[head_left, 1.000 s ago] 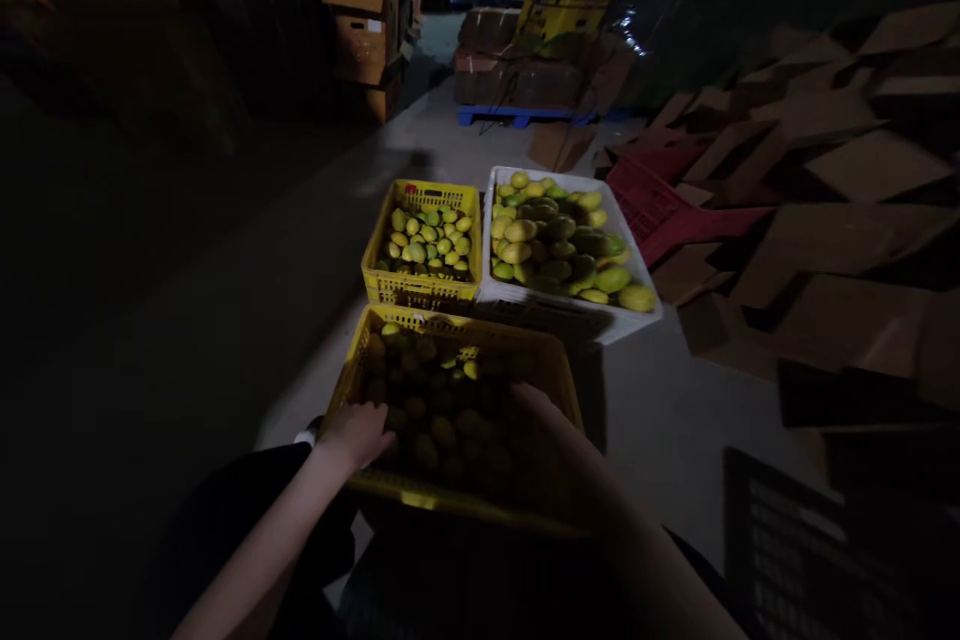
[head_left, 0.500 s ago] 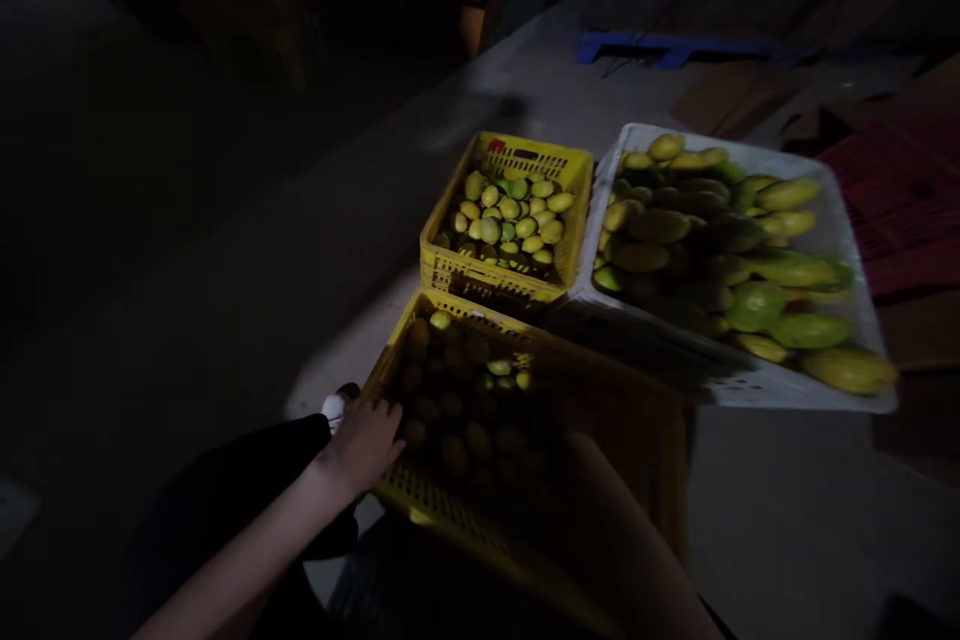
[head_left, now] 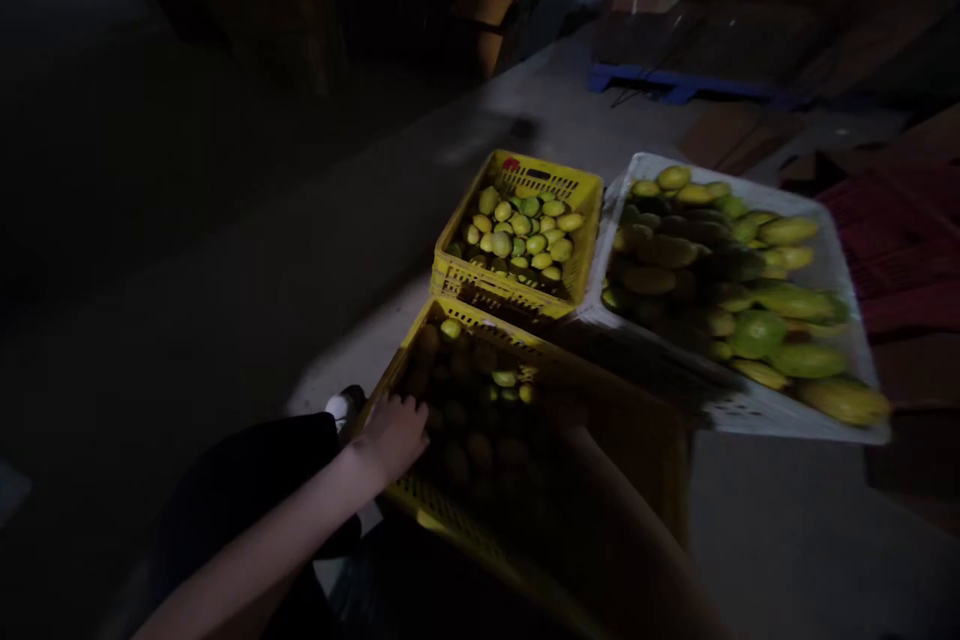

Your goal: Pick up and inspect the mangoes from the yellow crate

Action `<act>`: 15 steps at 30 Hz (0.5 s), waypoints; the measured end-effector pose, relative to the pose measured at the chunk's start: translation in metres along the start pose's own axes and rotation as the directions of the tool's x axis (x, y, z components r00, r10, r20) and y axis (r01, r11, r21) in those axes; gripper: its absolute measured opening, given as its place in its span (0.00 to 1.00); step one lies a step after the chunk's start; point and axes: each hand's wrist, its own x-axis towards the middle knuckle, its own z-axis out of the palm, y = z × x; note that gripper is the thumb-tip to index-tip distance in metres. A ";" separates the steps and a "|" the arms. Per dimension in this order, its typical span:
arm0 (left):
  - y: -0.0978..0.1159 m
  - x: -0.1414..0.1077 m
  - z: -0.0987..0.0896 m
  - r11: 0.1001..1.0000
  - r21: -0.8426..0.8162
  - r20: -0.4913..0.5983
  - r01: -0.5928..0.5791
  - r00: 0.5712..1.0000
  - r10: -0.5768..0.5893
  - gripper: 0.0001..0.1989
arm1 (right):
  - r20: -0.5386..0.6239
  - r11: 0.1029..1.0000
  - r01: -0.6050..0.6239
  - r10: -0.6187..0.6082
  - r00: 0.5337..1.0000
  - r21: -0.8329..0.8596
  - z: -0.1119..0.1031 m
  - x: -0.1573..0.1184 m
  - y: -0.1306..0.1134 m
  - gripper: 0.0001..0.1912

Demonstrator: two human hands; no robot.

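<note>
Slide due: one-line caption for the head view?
Left hand at the near yellow crate, right hand shadowed over it; far yellow crate and white crate hold fruit.

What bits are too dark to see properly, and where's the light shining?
Head view: deep shadow covers most of the near yellow plastic crate, so the bare right hand there is barely visible; head view: the bare left hand shows more clearly; head view: light reaches the round yellow-green fruits in the farther yellow plastic crate.
</note>
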 end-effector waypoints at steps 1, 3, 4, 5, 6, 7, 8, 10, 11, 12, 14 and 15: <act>0.001 0.000 -0.001 1.000 0.008 -0.009 -0.025 1.000 0.025 0.18 | -0.059 0.987 -0.014 0.004 0.998 -0.161 -0.001 0.002 -0.004 0.16; 0.003 0.000 -0.003 0.997 0.019 -0.030 -0.075 0.997 0.076 0.18 | -0.137 0.935 -0.054 0.005 0.991 -0.352 -0.002 -0.001 -0.006 0.13; 0.005 0.001 -0.004 0.995 0.019 -0.055 -0.102 0.993 0.103 0.19 | -0.150 0.904 -0.050 -0.015 0.989 -0.424 -0.002 -0.006 -0.006 0.11; 0.007 0.002 -0.004 0.991 0.016 -0.090 -0.131 0.987 0.132 0.20 | -0.144 0.877 -0.034 -0.040 0.989 -0.479 -0.001 -0.012 -0.006 0.11; 0.008 0.004 -0.005 0.987 0.011 -0.132 -0.160 0.978 0.160 0.22 | -0.122 0.857 -0.008 -0.064 0.990 -0.516 0.000 -0.019 -0.005 0.12; 0.010 0.007 -0.005 0.983 0.005 -0.179 -0.186 0.967 0.184 0.25 | -0.089 0.844 0.023 -0.083 0.993 -0.536 0.002 -0.027 -0.006 0.14; 0.013 0.011 -0.004 0.977 -0.005 -0.226 -0.212 0.952 0.205 0.28 | -0.053 0.838 0.054 -0.099 0.994 -0.543 0.005 -0.035 -0.007 0.16; 0.017 0.020 0.000 0.961 -0.037 -0.299 -0.274 0.921 0.251 0.35 | 0.041 0.846 0.143 -0.143 0.989 -0.514 0.013 -0.050 -0.012 0.19; 0.019 0.026 0.004 0.950 -0.059 -0.316 -0.307 0.908 0.274 0.38 | 0.096 0.855 0.203 -0.179 0.979 -0.478 0.018 -0.056 -0.014 0.20; 0.021 0.031 0.009 0.940 -0.083 -0.313 -0.330 0.905 0.290 0.40 | 0.148 0.865 0.263 -0.220 0.964 -0.427 0.024 -0.063 -0.017 0.20; 0.025 0.040 0.023 0.944 -0.125 -0.229 -0.306 0.934 0.273 0.34 | 0.223 0.883 0.346 -0.285 0.932 -0.318 0.033 -0.072 -0.020 0.21; 0.026 0.044 0.029 0.956 -0.132 -0.167 -0.263 0.956 0.240 0.26 | 0.241 0.889 0.366 -0.304 0.921 -0.276 0.036 -0.074 -0.020 0.21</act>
